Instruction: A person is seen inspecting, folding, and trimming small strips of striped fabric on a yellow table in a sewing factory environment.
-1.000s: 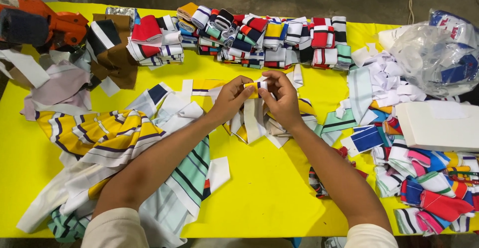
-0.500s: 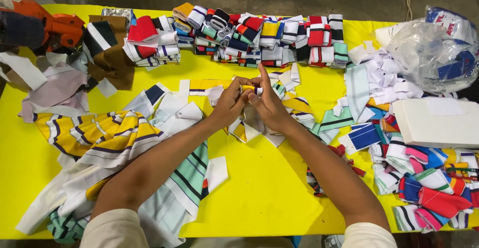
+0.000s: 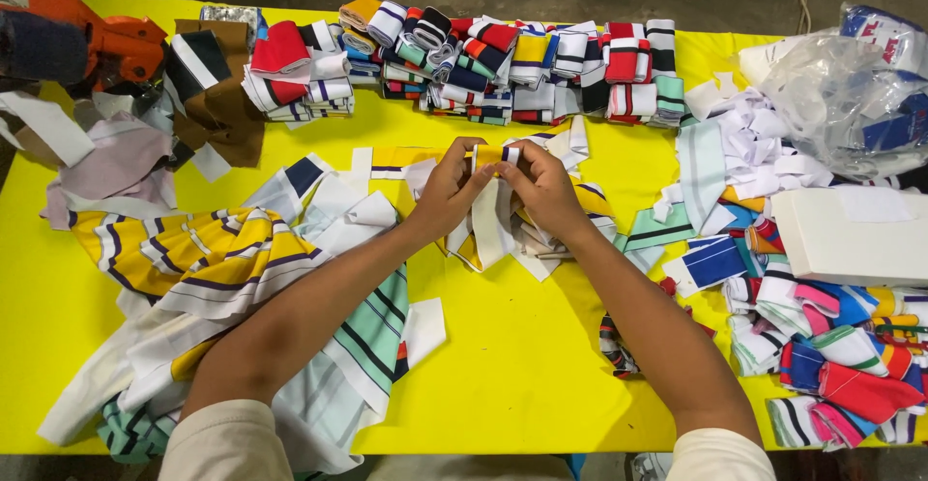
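My left hand (image 3: 449, 189) and my right hand (image 3: 538, 187) meet over the middle of the yellow table (image 3: 522, 365). Together they pinch a small folded knit strip (image 3: 493, 155), yellow with white and a dark edge, held between the fingertips of both hands. Under the hands lies a loose heap of white and yellow strips (image 3: 503, 234). Left of my forearm spreads a pile of striped collar pieces (image 3: 193, 259) in yellow, white and mint green.
A row of folded striped strips (image 3: 512, 65) in many colours lines the far edge. A white box (image 3: 851, 234) and a clear plastic bag (image 3: 851, 94) sit at right above more coloured strips (image 3: 831, 365). An orange object (image 3: 87, 36) and brown fabric (image 3: 217, 104) lie far left.
Both hands have stayed together at the table's middle, working the small strip between the fingers; it now sits folded and a little lower than one second ago.
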